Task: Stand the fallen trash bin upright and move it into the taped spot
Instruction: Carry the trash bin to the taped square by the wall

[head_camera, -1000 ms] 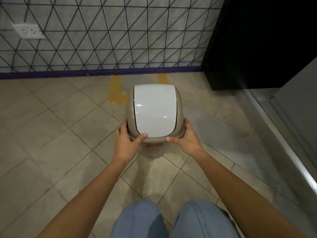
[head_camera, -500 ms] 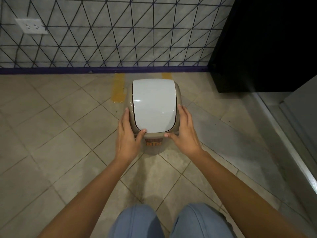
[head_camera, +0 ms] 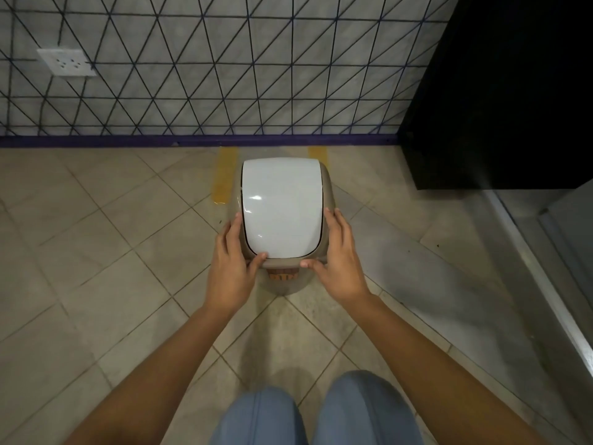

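- Nearest the camera, two knees in blue jeans (head_camera: 316,415) are cut off by the bottom edge; both forearms also enter from that edge, so elbows and upper arms go unseen.
- The left hand (head_camera: 228,271) presses flat against the left side of the trash bin (head_camera: 326,187), fingers extended along its rim and the thumb resting on the front lip of the white swing lid (head_camera: 281,207).
- The right hand (head_camera: 340,263) mirrors it on the right side, fingers laid along the rim, thumb on the beige front edge; the two hands clasp the bin between them.
- The bin stands upright on the tiled floor (head_camera: 96,252). Its body is mostly hidden under the lid and hands; an orange label (head_camera: 281,275) below the front lip is too blurred to read.
- Yellow tape strips (head_camera: 224,175) show on either side of the bin's far end; the right strip is largely covered by the bin, and any tape beneath it cannot be seen.
- Beyond lie a purple baseboard (head_camera: 128,141), a triangle-patterned wall with a white socket (head_camera: 66,62), and a black cabinet (head_camera: 500,91) whose surface detail is lost in darkness.
- Compared with half a second before, the bin sits farther forward, closer to the baseboard and deeper between the strips, and both hands have stayed on its sides.
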Motion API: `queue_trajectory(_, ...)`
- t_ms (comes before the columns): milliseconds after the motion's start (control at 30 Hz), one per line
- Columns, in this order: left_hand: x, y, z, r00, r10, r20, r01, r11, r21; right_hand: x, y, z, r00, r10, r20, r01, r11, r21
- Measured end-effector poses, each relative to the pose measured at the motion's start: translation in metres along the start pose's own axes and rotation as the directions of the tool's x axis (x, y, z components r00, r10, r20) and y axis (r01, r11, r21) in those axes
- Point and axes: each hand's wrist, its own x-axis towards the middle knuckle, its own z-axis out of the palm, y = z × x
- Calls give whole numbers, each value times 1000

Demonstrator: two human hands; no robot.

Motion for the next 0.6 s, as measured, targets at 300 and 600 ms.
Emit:
queue_trajectory(300, 35, -7, 5, 1000, -11, -15, 11, 1000, 6, 38, 1, 7, 1000, -13, 4, 13, 999, 35)
queue_trajectory(600, 74, -12, 7, 999, -9, -35, 8, 999, -31, 79, -2, 12, 1000, -1, -3, 1, 993, 115)
